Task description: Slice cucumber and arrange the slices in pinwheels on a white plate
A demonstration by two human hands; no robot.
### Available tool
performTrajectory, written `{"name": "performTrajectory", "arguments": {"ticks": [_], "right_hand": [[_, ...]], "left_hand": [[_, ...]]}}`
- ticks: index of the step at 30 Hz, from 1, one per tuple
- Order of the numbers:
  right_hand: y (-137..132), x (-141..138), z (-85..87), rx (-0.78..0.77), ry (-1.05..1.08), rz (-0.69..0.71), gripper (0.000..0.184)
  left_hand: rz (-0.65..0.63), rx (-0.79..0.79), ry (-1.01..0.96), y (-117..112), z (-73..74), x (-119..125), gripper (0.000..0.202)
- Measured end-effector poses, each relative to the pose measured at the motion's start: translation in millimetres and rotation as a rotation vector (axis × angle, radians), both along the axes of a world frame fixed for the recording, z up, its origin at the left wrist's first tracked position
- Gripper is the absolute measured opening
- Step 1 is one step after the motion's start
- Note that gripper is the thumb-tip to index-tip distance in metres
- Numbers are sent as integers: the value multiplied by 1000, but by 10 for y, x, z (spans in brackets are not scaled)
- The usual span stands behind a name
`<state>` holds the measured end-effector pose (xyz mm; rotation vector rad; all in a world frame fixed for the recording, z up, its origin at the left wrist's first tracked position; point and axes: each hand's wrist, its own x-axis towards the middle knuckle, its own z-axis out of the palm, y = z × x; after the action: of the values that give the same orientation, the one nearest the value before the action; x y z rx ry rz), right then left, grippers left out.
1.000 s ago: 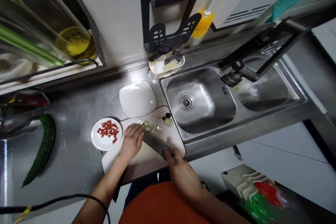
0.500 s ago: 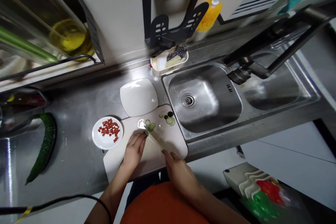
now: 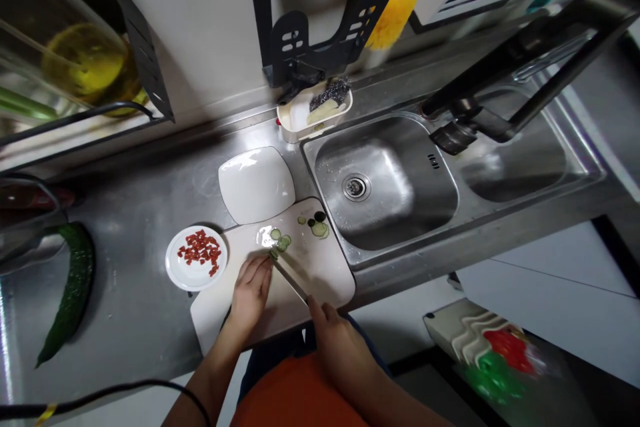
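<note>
A knife [image 3: 291,280] is gripped in the right hand [image 3: 334,337], its blade end right at a piece of cucumber [image 3: 273,253] that is held on a white cutting board [image 3: 325,273] under the curled left hand [image 3: 251,292]. Thin slices [image 3: 283,242] are spread just beyond. A whole cucumber [image 3: 74,290] (curved, dark green) is laid on the metal counter [image 3: 135,320], left of a plate [image 3: 173,270] of red bits [image 3: 201,249].

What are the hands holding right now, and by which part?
The right hand grips a knife at its handle end; the left hand holds a cucumber piece, exact grip hidden.
</note>
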<state>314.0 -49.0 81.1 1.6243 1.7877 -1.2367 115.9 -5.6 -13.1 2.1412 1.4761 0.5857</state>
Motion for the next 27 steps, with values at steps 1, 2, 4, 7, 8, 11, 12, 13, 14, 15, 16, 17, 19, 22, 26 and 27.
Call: {"name": "performTrajectory", "arguments": {"ticks": [1,2,4,7,8,11,12,13,14,15,16,17,19,22,26,27], "right_hand": [[-6,-1,-5,0,2,-6,65],[-11,-2,-9,0,3,-10,65],[-16,-2,-13,-3,7,-12,65],[-14,-1,-8,-8,16,-12,66],[-11,-1,-5,-7,19,-14,66],[-3,-3,2,-13,14,-21,64],[-1,-4,1,-16,12,-22,64],[-1,-5,-1,-18,12,-23,64],[-1,-5,-4,-19,11,-25,64],[-2,-5,-9,-20,11,-27,64],[-4,-3,-13,-21,14,-28,64],[-5,0,-17,-23,19,-29,64],[-4,8,-18,-35,29,-32,64],[14,19,-6,-49,35,-40,63],[53,25,6,-25,54,-55,61],[62,26,4,-19,56,-56,62]], "left_hand": [[-1,-4,1,-2,0,1,27],[2,-6,2,-3,0,3,27],[3,-10,6,-4,2,5,27],[0,-17,8,-3,5,7,27],[0,-22,8,-2,6,6,27],[6,-28,1,2,12,7,26],[9,-31,-2,2,13,7,26],[12,-34,-4,3,14,8,26],[14,-36,-5,4,15,9,26],[15,-38,-6,5,15,10,26],[14,-40,-6,6,15,11,26],[12,-40,-7,7,15,12,26],[9,-37,-8,10,15,13,26],[7,-26,-9,16,16,15,26],[-2,-6,-1,19,18,17,26],[-1,-2,1,18,18,17,26]]}}
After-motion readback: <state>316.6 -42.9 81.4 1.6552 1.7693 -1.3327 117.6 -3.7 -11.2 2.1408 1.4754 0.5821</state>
